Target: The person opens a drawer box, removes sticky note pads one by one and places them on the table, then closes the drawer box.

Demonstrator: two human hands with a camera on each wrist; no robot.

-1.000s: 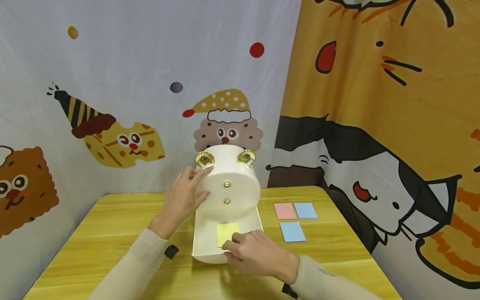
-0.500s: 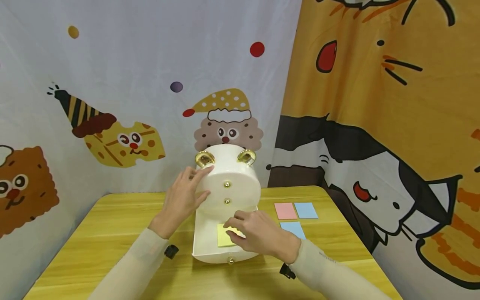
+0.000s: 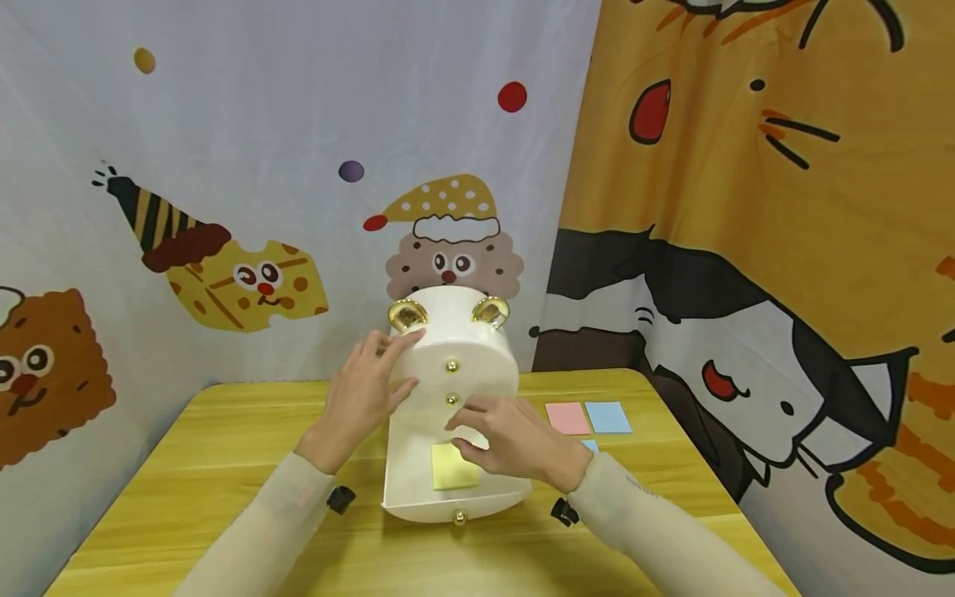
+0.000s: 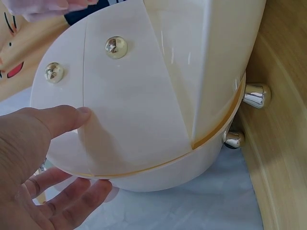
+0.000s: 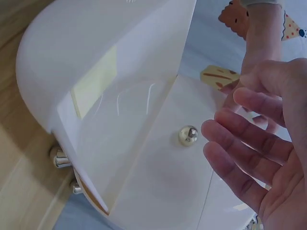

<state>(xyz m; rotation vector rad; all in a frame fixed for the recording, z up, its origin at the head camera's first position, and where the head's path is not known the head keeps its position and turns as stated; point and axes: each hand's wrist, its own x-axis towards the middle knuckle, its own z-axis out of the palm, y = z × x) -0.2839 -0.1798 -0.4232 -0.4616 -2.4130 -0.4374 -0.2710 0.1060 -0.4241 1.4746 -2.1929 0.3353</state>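
A white rounded drawer box (image 3: 451,319) with gold ears stands on the table, its bottom drawer (image 3: 406,481) pulled out toward me. In that drawer lies a yellow sticky note pad (image 3: 451,473). My left hand (image 3: 356,394) holds the box's left edge; in the left wrist view the thumb (image 4: 62,119) presses the front face and the other fingers lie along the side. Over the open drawer hovers my right hand (image 3: 515,435), fingers loosely bent and nothing in them. The right wrist view shows its fingertips near a gold knob (image 5: 188,135), without a clear grip on it.
Right of the box, a pink sticky note pad (image 3: 568,419) and a blue one (image 3: 608,417) lie on the wooden table (image 3: 664,473). Another blue pad (image 3: 591,445) is mostly hidden behind my right hand. A cartoon-printed curtain (image 3: 283,99) hangs behind.
My right hand has left the drawer's front edge and moved up and back over the drawer, uncovering the front knob and the yellow pad. My left hand stays on the box.
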